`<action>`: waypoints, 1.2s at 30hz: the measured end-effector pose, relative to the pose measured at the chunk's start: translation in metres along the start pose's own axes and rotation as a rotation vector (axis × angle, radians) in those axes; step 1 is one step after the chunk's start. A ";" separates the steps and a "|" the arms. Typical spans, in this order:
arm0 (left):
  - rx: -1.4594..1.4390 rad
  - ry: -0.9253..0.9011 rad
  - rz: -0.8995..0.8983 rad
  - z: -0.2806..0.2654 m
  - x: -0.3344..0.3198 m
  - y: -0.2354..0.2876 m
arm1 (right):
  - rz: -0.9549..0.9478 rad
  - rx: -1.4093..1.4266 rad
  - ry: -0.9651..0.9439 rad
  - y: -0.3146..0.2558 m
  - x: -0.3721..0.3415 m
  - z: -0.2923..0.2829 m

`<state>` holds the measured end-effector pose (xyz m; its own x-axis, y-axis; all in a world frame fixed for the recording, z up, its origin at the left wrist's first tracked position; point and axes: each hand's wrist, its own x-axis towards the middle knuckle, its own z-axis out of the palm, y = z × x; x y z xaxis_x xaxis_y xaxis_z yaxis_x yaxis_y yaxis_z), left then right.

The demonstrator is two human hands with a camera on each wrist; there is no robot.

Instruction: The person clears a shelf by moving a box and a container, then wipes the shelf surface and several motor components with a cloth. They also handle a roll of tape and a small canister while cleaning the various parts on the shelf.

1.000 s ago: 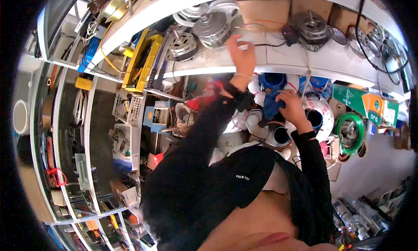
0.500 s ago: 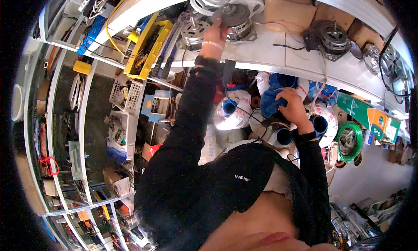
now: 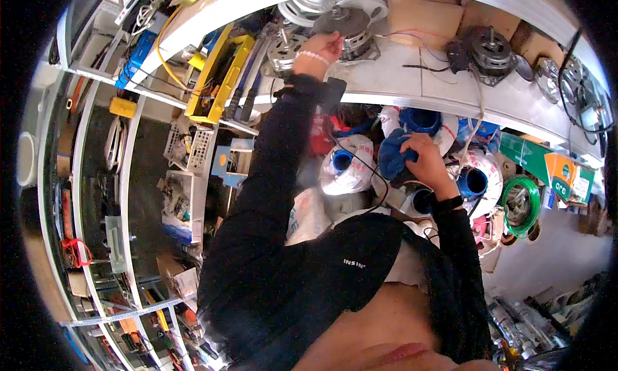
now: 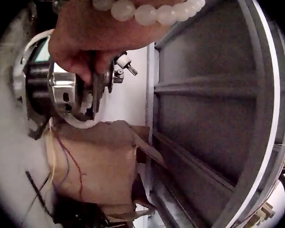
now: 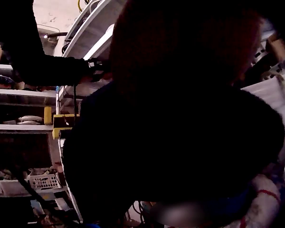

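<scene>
My left hand (image 3: 320, 52), with a white bead bracelet, pinches the edge of a dark flat disc (image 3: 341, 22) over a silver motor (image 3: 358, 46) on the white shelf. Up close in the left wrist view, the thumb and fingers of the hand (image 4: 109, 33) grip the thin disc (image 4: 99, 90) beside the motor (image 4: 65, 90). My right hand (image 3: 430, 165) holds a crumpled blue cloth (image 3: 391, 153) below the shelf's front edge. The right wrist view is very dark; the cloth (image 5: 175, 147) fills its middle and hides the fingers.
Another motor (image 3: 284, 49) stands left of the disc, and one more (image 3: 490, 52) with wires sits to the right. A yellow tray (image 3: 222, 81) lies on the left. White bags with blue openings (image 3: 347, 168) crowd below the shelf, crossed by a black cable.
My left hand has moved left and up from beside the motor, with nothing in it, to pinch the disc. The right hand keeps hold of the blue cloth. The head view has shifted somewhat.
</scene>
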<state>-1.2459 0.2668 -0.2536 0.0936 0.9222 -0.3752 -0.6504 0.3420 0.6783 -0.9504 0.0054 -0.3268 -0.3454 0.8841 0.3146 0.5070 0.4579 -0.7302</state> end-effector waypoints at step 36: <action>0.543 0.560 0.966 -0.063 -0.099 -0.071 | -0.065 -0.049 0.346 -0.017 0.095 -0.010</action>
<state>-1.2561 0.1397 -0.3042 -0.6714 0.6793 0.2962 0.1352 -0.2807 0.9502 -0.9838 0.0826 -0.2779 -0.0946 0.8285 0.5519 0.5333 0.5103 -0.6747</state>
